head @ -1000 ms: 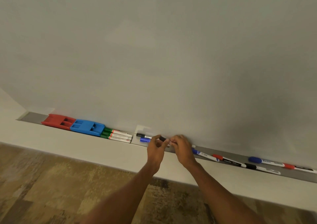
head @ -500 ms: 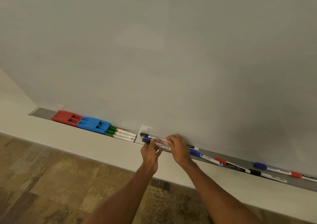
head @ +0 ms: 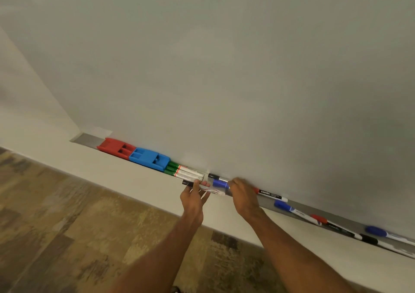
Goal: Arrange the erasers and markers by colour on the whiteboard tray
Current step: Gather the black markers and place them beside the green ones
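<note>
Clearly mid-sort: left hand (head: 193,200) pinching a black-capped marker (head: 205,189) just right of the green markers (head: 186,172), presumably to seat it beside them; right hand (head: 243,197) closed on the blue-capped marker (head: 220,184) further right, on the whiteboard tray (head: 267,202).

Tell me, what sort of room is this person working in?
Probably a classroom or meeting room. A large whiteboard fills the wall, and its tray holds a red eraser, a blue eraser and many markers, with patterned flooring below.
</note>
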A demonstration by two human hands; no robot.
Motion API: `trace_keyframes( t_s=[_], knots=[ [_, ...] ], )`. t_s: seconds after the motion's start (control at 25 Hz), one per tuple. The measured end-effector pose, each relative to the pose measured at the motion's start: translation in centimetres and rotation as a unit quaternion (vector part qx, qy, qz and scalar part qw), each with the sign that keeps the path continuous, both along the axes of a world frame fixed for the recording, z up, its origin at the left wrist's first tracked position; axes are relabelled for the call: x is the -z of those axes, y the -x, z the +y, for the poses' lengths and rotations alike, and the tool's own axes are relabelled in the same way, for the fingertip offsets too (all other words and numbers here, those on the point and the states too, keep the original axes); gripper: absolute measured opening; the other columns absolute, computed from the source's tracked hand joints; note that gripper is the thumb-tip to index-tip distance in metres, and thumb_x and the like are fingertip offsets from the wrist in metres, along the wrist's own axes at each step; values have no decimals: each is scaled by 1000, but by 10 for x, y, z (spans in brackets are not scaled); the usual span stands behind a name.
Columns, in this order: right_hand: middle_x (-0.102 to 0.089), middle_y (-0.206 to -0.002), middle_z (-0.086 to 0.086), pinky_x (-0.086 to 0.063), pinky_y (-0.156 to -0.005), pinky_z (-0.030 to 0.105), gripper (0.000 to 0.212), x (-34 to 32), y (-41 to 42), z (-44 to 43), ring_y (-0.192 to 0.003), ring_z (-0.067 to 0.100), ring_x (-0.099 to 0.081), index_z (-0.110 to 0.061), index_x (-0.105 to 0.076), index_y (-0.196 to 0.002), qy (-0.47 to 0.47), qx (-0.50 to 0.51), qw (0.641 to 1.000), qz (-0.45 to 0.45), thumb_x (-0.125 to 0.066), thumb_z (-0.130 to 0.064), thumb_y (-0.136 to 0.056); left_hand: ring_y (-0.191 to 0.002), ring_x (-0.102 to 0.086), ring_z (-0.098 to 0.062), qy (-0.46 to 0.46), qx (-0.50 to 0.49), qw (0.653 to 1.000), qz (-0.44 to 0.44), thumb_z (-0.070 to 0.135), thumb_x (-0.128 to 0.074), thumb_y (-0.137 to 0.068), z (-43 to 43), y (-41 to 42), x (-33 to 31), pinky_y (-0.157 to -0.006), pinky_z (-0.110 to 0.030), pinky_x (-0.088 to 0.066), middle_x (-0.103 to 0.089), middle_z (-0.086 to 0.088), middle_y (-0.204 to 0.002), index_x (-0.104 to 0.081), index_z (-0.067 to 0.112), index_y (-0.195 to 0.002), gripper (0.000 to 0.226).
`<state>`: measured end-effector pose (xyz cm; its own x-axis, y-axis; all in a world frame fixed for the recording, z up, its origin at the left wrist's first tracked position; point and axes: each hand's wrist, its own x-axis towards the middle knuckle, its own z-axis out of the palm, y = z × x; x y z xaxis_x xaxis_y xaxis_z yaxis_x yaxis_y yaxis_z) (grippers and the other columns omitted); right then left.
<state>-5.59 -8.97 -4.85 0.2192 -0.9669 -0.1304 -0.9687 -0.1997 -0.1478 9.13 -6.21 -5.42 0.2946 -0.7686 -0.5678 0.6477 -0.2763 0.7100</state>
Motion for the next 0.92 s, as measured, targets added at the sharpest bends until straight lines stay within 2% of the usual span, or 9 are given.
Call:
trace_keyframes(
  t_s=[0.24, 0.44, 0.64, 0.92],
  knots=[
    [-56, -124, 9, -46, -94, 33, 39, -1, -11, -7, -114, 23, -52, -12, -54, -123, -8, 21, 999, 28, -65, -11, -86, -91, -69, -27, -5, 21, 1000, 17, 21, -53, -95, -2, -14, 7, -78, -39, -58, -69, -17, -102, -60, -1, -119, 33],
    [-55, -122, 11, -48, -91, 34, 32, -6, -14, -12, -111, 24, -54, -9, -57, -118, -22, 17, 995, 96, -63, -12, -87, -95, -69, -28, -7, 49, 998, 27, 20, -54, -95, -4, -15, 10, -85, -42, -56, -68, -20, -113, -59, 2, -121, 32],
    [-56, -120, 12, -51, -86, 35, 29, -10, -22, -13, -107, 26, -60, -8, -60, -116, -29, 15, 987, 157, -63, -9, -87, -93, -69, -29, -2, 71, 997, 43, 19, -55, -94, -4, -14, 10, -93, -47, -53, -70, -16, -99, -62, 5, -113, 25],
    [-56, -121, 11, -53, -85, 33, 34, -8, -24, -11, -103, 25, -62, -9, -57, -117, -30, 21, 985, 167, -67, -13, -85, -93, -70, -31, -8, 85, 996, 31, 15, -58, -92, -4, -14, 11, -93, -48, -53, -71, -17, -100, -61, 5, -113, 24]
  ],
)
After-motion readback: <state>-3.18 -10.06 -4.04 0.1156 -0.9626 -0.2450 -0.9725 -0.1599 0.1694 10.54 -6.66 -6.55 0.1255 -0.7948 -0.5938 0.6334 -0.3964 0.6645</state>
